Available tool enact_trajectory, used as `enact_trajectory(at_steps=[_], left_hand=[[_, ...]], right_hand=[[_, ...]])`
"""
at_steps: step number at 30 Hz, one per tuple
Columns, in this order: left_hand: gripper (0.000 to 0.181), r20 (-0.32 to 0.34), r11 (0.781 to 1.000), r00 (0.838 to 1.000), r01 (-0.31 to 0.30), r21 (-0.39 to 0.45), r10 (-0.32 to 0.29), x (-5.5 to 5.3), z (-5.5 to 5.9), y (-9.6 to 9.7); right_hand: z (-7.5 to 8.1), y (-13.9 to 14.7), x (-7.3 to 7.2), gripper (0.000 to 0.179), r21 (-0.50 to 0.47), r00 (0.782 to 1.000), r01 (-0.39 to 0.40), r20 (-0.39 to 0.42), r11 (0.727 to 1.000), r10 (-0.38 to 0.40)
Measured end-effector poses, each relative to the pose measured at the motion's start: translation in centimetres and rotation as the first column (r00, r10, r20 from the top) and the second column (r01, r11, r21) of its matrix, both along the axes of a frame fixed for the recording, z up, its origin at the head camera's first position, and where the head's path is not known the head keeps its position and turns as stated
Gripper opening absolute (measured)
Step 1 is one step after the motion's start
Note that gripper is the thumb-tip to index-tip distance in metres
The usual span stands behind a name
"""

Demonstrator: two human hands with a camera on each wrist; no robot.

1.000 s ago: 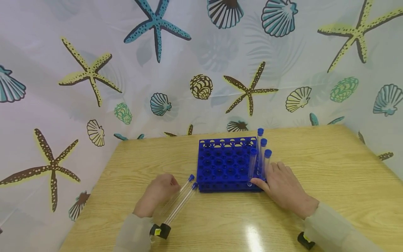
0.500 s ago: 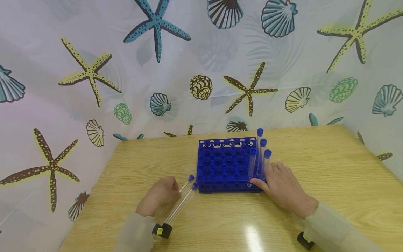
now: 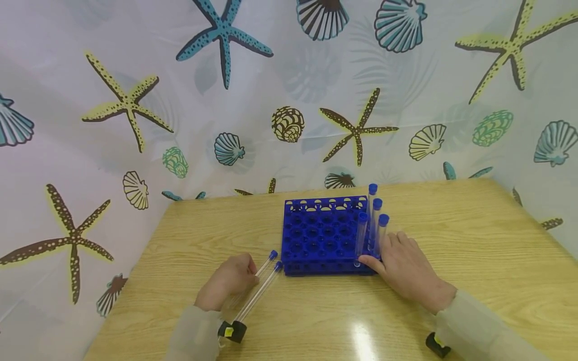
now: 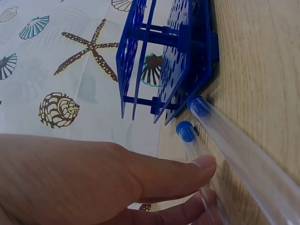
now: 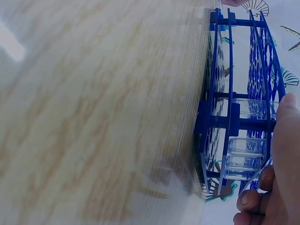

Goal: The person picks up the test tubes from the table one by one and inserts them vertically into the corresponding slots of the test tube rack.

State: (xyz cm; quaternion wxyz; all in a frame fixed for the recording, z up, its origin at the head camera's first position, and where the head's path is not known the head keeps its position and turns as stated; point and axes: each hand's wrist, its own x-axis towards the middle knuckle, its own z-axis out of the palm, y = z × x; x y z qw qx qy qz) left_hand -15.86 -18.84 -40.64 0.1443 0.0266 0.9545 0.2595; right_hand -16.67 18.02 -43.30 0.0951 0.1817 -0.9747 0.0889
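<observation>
A blue test tube rack [image 3: 316, 233] stands on the wooden table. Several clear test tubes with blue caps stand upright at its right end, one of them a front tube [image 3: 361, 235]. My right hand [image 3: 408, 268] grips the rack's right end, thumb on the front edge and curled fingertips at the side in the right wrist view. Left of the rack, my left hand [image 3: 229, 281] pinches a capped test tube [image 4: 186, 133] between thumb and fingers; its lower part is hidden by the hand. A second test tube [image 3: 258, 298] lies slanted beside it, cap close to the rack's corner.
The light wooden table [image 3: 460, 235] extends on both sides of the rack. Behind and beside it hangs a cloth [image 3: 280, 65] printed with starfish and shells. A black wrist camera [image 3: 232, 331] sits close to the lower end of the lying tube.
My left hand has shifted slightly right and its thumb and fingers have come onto the left tube. The right hand and the rack have stayed in place.
</observation>
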Motion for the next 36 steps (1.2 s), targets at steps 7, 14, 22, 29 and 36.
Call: enact_trajectory(at_steps=[7, 14, 22, 29, 36], left_hand=[[0.011, 0.006, 1.0, 1.0, -0.001, 0.001, 0.001, 0.0, -0.1, -0.1], [0.011, 0.017, 1.0, 1.0, 0.008, 0.006, -0.008, -0.1, -0.1, -0.1], [0.01, 0.018, 1.0, 1.0, 0.01, -0.004, -0.01, -0.3, 0.1, -0.2], [0.009, -0.031, 1.0, 0.999, 0.009, 0.004, -0.009, -1.0, 0.4, -0.3], [0.014, -0.106, 0.998, 0.994, -0.019, 0.067, 0.026, -2.0, 1.3, -0.3]], right_hand=[[0.0, 0.0, 0.0, 0.065, -0.003, 1.0, 0.0, 0.003, 1.0, 0.0], [-0.1, 0.0, -0.1, 0.065, -0.017, 1.0, -0.004, 0.0, 1.0, 0.004], [-0.1, 0.0, 0.0, 0.069, -0.016, 1.0, 0.003, 0.012, 1.0, -0.003], [-0.3, 0.0, 0.0, 0.07, -0.011, 1.0, 0.005, 0.011, 1.0, -0.005], [-0.2, 0.0, 0.0, 0.069, -0.016, 1.0, 0.007, 0.01, 1.0, -0.006]])
